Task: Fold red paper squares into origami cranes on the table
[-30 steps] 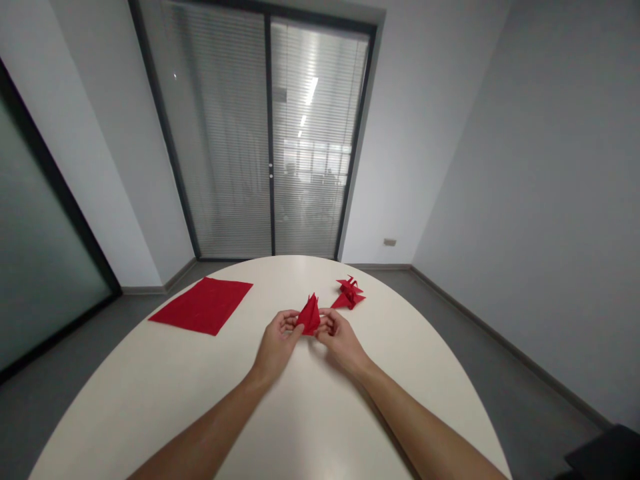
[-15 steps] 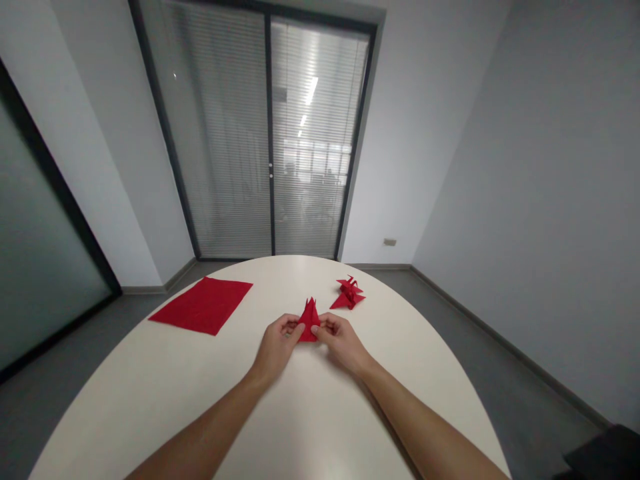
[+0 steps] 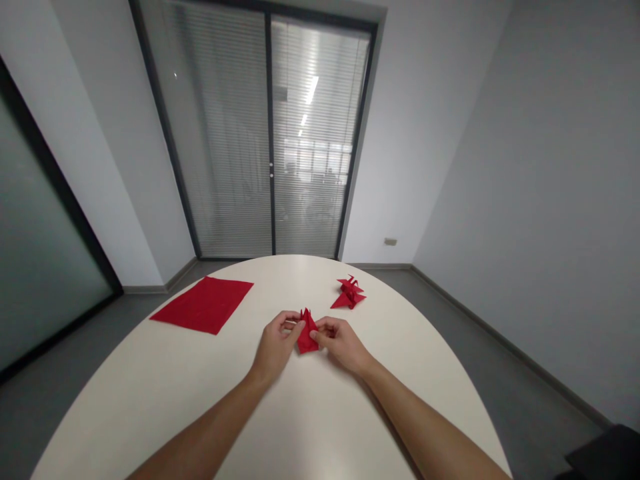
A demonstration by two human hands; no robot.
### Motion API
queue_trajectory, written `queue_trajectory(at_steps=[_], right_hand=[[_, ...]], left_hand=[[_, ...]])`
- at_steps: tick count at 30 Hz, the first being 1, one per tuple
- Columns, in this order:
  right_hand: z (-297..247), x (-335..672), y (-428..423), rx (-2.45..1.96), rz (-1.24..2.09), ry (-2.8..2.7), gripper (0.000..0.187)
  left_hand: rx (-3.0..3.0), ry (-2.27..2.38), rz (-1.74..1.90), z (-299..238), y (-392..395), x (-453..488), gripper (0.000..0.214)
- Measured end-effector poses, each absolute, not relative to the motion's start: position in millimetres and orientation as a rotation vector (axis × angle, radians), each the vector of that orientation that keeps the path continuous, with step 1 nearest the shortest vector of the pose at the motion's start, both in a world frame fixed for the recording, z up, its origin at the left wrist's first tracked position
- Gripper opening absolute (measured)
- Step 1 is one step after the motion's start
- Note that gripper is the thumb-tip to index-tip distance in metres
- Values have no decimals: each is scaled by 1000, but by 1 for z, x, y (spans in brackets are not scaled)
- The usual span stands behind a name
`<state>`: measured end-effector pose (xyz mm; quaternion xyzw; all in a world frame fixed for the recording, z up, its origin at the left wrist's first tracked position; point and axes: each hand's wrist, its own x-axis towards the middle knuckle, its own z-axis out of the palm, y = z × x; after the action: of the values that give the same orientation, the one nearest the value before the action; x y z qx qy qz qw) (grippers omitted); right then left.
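Observation:
Between my two hands is a small piece of folded red paper (image 3: 307,338), with narrow points at its far end and a broader near end. My left hand (image 3: 280,339) pinches its left side, thumb on top. From the right, my right hand (image 3: 341,339) grips the opposite side between thumb and fingers. The paper is held just over the table, slightly tilted; whether it touches the surface I cannot tell. Parts of its sides are hidden under my thumbs.
Folded red paper cranes (image 3: 350,293) lie together beyond my right hand. A flat stack or sheet of red paper (image 3: 205,307) rests at the left of the round white table (image 3: 295,413). A dark object (image 3: 607,453) stands at the lower right, off the table.
The folded paper has shifted slightly nearer to me and turned a little, so its points sit lower and its near end looks more angular. Both hands keep hold of it.

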<state>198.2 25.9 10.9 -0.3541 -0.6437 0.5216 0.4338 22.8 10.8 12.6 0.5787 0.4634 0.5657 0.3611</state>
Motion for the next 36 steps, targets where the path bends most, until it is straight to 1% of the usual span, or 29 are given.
queue_trajectory(at_steps=[7, 14, 22, 30, 36], right_hand=[[9, 198, 25, -868, 1329, -1623, 31], [6, 198, 24, -860, 1321, -1666, 28], [8, 198, 24, -890, 1299, -1627, 28], [14, 198, 26, -902, 1085, -1620, 30], [14, 199, 30, -886, 1137, -1544, 32]], left_hand=[[1490, 1207, 1501, 12, 14, 21, 17], [1419, 1158, 1451, 9, 13, 21, 27], [1368, 1093, 1462, 9, 13, 23, 31], [1489, 1099, 1365, 11, 13, 23, 24], [1522, 1104, 1329, 15, 10, 26, 20]])
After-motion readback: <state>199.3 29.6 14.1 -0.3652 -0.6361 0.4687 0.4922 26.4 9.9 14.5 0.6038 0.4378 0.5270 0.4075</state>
